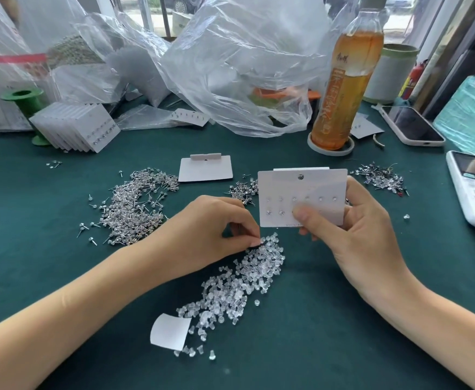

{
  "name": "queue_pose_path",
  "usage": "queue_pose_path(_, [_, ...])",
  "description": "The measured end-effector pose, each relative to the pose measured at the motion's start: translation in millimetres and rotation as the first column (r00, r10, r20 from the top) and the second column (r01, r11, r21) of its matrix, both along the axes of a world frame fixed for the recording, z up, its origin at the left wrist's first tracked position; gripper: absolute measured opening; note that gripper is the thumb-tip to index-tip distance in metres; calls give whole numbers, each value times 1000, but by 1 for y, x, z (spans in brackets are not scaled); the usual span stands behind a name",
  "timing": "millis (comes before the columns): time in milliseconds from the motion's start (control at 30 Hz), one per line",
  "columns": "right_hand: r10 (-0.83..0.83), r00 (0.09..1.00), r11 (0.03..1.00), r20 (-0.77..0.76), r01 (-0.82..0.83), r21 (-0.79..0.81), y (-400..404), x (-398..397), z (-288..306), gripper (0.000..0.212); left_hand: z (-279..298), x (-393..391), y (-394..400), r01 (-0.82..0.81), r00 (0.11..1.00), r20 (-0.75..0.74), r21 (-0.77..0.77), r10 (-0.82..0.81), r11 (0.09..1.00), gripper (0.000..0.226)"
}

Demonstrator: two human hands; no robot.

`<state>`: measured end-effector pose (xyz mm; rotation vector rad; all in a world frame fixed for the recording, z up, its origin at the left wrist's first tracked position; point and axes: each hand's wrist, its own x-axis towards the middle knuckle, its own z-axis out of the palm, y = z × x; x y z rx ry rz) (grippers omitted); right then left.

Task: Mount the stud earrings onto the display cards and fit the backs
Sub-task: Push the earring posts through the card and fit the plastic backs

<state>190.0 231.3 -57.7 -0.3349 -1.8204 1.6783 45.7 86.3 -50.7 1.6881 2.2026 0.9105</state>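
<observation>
finished cards (75,126): far left, fanned stack leaning by a green spool (23,101); studs already on them. Thin card, light, bends easily; take by edges.
loose studs (135,204): big heap left of centre on the green table cloth (33,263). Tiny metal posts with clear stone heads, light, stiff, sharp at the tip, likely to roll. Judgement: pinch one by the head end, post pointing out.
blank card (206,168): lies flat, far of centre, just beyond the hands, no studs seen on it.
left hand (211,232): fingers curled, thumb and forefinger tips pinched together at the far end of the backs pile. Seems to pinch one clear back; too small to be sure.
clear backs (239,280): pile in near centre, running from a curled paper scrap (168,330) up to the left fingertips. Soft-looking translucent plastic, very light, probably slippery and easy to flick away. Judgement: take singly between two fingertips, hole facing the post.
card in hand (301,198): held upright, right of centre, above the cloth. Full top row of six studs, two visible in the lower row, rest of that row covered by the thumb. Flexes if squeezed; support behind where a back gets pushed on.
right hand (352,223): grips the card, thumb on the front lower edge, fingers behind.
right clutter: tea bottle (346,88), phone (411,125), small mixed heap (380,175), far right.
</observation>
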Motion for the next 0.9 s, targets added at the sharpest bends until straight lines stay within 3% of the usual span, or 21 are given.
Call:
queue_pose_path(333, [-11,999,998,-44,13,56,-2,3,0,28,3,0,-5,-28,998,61,-41,31,999,9])
queue_pose_path(433, [-29,997,951,-75,51,304,-4,7,-3,22,7,-2,-6,-121,969,219,11,116,993,4])
queue_pose_path(500, [-8,986,796,-167,107,596,-2,7,-3,20,12,-4,-6,-208,901,397,40,176,977,3])
queue_pose_path(567, [171,960,556,-221,91,826,3,8,-4,14,16,-5,-5,-285,788,581,47,206,957,3])
queue_pose_path(633, [295,941,302,-166,73,950,8,8,-3,7,21,-1,-6,-275,697,695,31,177,961,7])
queue_pose_path(700, [290,946,85,-147,128,988,7,7,-2,10,23,5,-8,-197,683,720,20,123,980,12])
queue_pose_path(767, [276,945,-37,-176,193,980,4,7,-4,19,25,11,-9,-124,704,705,6,83,992,13])
queue_pose_path(900, [274,939,-103,-205,241,965,1,7,-6,28,24,17,-11,-68,720,689,-42,78,997,12])
